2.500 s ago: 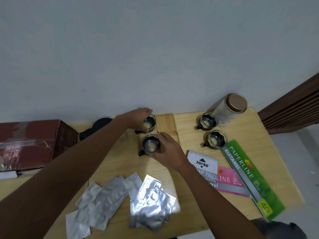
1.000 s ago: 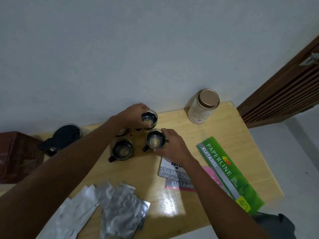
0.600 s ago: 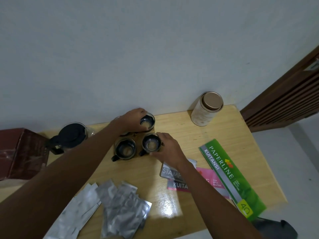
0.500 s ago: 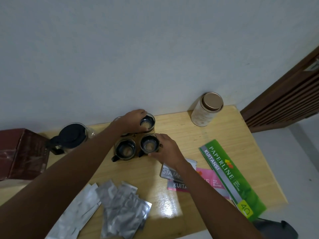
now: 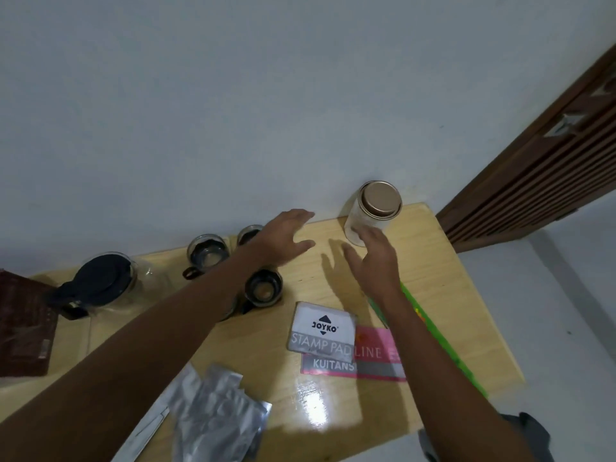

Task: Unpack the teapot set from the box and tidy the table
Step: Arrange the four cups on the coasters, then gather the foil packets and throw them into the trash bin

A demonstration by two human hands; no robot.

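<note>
Small glass cups with black handles stand grouped at the back of the wooden table [image 5: 446,295]: one cup [image 5: 207,254] at the back, another [image 5: 248,234] half behind my left hand, a third [image 5: 264,289] in front. A glass teapot with a black lid [image 5: 100,281] stands to their left. My left hand [image 5: 283,238] hovers open to the right of the cups, holding nothing. Over bare table my right hand [image 5: 373,255] is open, just in front of a frosted jar with a bronze lid [image 5: 373,208]. The dark red box [image 5: 23,328] lies at the far left.
A white stamp pad case [image 5: 321,328] lies on a pink receipt book [image 5: 376,355]; a green receipt book [image 5: 440,338] runs under my right forearm. Several silver foil packets [image 5: 213,415] lie at the front edge. The wall is directly behind; a slatted wooden door [image 5: 546,168] stands right.
Both hands have let go of the cups and moved right, fingers spread, towards the jar. The cups stay grouped beside the teapot.
</note>
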